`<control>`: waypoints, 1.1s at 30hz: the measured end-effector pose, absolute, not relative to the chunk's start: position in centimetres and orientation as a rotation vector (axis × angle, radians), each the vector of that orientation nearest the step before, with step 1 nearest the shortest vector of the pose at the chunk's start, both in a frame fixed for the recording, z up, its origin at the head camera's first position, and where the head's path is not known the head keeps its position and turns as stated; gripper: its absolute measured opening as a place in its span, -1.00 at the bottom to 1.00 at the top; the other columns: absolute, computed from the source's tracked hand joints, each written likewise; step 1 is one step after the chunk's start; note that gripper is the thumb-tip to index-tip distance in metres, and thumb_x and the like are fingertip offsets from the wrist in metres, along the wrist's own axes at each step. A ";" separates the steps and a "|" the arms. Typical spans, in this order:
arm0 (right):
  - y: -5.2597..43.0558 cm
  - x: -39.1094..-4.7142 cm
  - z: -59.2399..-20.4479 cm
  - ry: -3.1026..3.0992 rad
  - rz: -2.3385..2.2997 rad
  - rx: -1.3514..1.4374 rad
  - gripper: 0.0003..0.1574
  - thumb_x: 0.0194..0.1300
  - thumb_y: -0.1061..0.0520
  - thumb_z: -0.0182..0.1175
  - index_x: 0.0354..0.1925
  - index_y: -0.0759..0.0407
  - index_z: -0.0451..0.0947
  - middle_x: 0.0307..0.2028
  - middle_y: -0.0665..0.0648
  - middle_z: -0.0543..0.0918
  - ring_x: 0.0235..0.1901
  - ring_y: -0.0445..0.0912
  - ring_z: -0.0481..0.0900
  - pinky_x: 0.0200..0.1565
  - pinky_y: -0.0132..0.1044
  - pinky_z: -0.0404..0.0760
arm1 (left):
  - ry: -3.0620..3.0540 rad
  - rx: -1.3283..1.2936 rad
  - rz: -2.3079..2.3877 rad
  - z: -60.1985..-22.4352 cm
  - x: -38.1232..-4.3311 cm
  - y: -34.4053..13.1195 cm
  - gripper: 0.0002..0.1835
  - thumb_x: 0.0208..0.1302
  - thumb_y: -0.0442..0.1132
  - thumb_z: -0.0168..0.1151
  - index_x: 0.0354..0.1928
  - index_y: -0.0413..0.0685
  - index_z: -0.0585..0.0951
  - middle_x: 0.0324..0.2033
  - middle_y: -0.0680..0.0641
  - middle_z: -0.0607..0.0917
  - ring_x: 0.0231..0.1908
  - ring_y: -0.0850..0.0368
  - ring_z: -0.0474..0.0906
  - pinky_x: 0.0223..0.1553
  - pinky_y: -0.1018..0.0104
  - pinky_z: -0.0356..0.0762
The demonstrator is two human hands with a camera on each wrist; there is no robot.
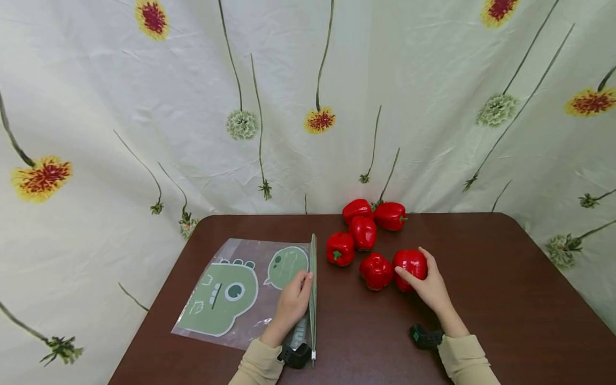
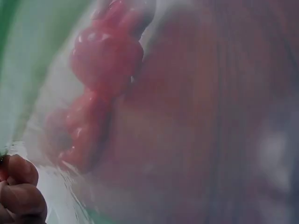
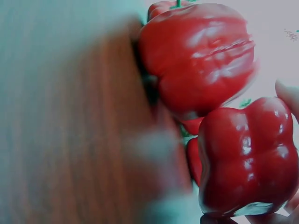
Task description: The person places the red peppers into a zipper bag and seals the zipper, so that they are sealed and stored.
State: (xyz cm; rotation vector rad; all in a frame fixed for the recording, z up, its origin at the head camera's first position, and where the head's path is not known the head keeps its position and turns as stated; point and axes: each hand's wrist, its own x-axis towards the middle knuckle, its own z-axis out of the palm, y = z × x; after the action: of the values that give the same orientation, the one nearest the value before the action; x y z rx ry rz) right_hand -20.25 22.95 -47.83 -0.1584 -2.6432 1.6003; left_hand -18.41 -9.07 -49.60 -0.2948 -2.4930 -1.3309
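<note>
A clear zip bag (image 1: 260, 315) printed with green cartoon monsters lies on the left of the table. My left hand (image 1: 293, 302) pinches the bag's right edge, which stands raised; the fingers show at the lower left of the left wrist view, beside the translucent film (image 2: 187, 140). My right hand (image 1: 433, 289) grips a glossy red bell pepper (image 1: 410, 266), thumb on its left side and fingers at its far right. That bell pepper (image 3: 247, 158) fills the lower right of the right wrist view. Another red bell pepper (image 1: 376, 271) sits just left of it.
Several more red bell peppers are grouped behind, among them a near one (image 1: 340, 249) with its green stem facing me and a far one (image 1: 391, 216) at the back edge. The brown table (image 1: 505, 299) meets a flower-printed cloth (image 1: 423, 107) behind.
</note>
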 end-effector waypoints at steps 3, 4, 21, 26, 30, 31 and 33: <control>22.9 -20.2 -47.3 -2.625 1.613 -0.162 0.15 0.16 -0.15 0.27 0.43 0.13 -0.19 0.31 0.34 0.10 0.22 0.27 0.13 0.04 0.19 0.41 | -2.460 -0.309 -1.342 -49.5 -18.3 -8.8 -0.76 0.41 -0.13 0.00 -0.47 0.04 0.41 -0.70 0.20 0.23 -0.67 0.33 0.17 -0.63 0.42 0.14; 22.8 -20.2 -47.1 -2.618 1.614 -0.163 0.14 0.16 -0.15 0.27 0.43 0.12 -0.19 0.31 0.34 0.10 0.22 0.27 0.13 0.04 0.19 0.41 | -2.452 -0.322 -1.345 -49.4 -18.3 -8.7 -0.76 0.40 -0.14 0.02 -0.48 0.04 0.40 -0.71 0.21 0.22 -0.68 0.34 0.15 -0.63 0.44 0.12; 20.2 -19.4 -43.2 -2.490 1.715 -0.088 0.11 0.12 -0.09 0.33 0.42 0.02 -0.12 0.29 0.24 0.15 0.22 0.20 0.16 0.00 0.15 0.46 | -2.378 -0.407 -1.547 -49.3 -18.2 -8.4 -0.66 0.34 -0.14 0.13 -0.55 -0.01 0.27 -0.70 0.17 0.11 -0.69 0.39 0.03 -0.62 0.50 0.00; 18.1 -19.2 -42.0 -2.446 1.773 -0.017 0.09 0.10 -0.04 0.35 0.41 0.00 -0.07 0.28 0.20 0.18 0.21 0.16 0.19 -0.02 0.12 0.49 | -2.357 -0.423 -1.561 -49.3 -18.3 -8.4 -0.66 0.34 -0.15 0.13 -0.55 -0.01 0.27 -0.70 0.17 0.11 -0.70 0.39 0.02 -0.63 0.50 0.00; 16.1 -19.2 -41.5 -2.448 1.823 0.018 0.07 0.09 -0.04 0.36 0.40 -0.05 -0.05 0.27 0.17 0.20 0.21 0.14 0.19 -0.02 0.09 0.50 | -2.363 -0.424 -1.567 -49.3 -18.2 -8.4 -0.67 0.35 -0.16 0.12 -0.54 -0.01 0.27 -0.70 0.17 0.11 -0.69 0.39 0.02 -0.62 0.50 -0.01; 15.6 -19.2 -41.5 -2.449 1.841 0.031 0.06 0.09 -0.04 0.36 0.40 -0.06 -0.04 0.27 0.17 0.20 0.21 0.14 0.19 -0.02 0.08 0.50 | -2.363 -0.426 -1.569 -49.3 -18.2 -8.4 -0.67 0.35 -0.16 0.12 -0.54 -0.02 0.27 -0.70 0.16 0.11 -0.69 0.39 0.02 -0.62 0.50 -0.01; 14.6 -19.2 -41.5 -2.440 1.875 0.045 0.03 0.09 -0.03 0.36 0.38 -0.07 -0.01 0.26 0.17 0.21 0.19 0.14 0.20 -0.03 0.08 0.51 | -2.363 -0.424 -1.571 -49.3 -18.2 -8.4 -0.67 0.35 -0.16 0.12 -0.54 -0.02 0.27 -0.70 0.16 0.11 -0.69 0.39 0.02 -0.62 0.50 -0.01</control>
State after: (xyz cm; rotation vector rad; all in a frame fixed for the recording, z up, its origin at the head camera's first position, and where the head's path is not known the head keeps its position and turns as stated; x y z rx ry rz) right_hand -19.25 14.58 -41.51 0.0449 -2.4404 1.8750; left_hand -18.19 -8.41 -49.27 -0.4238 -2.3630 -1.5706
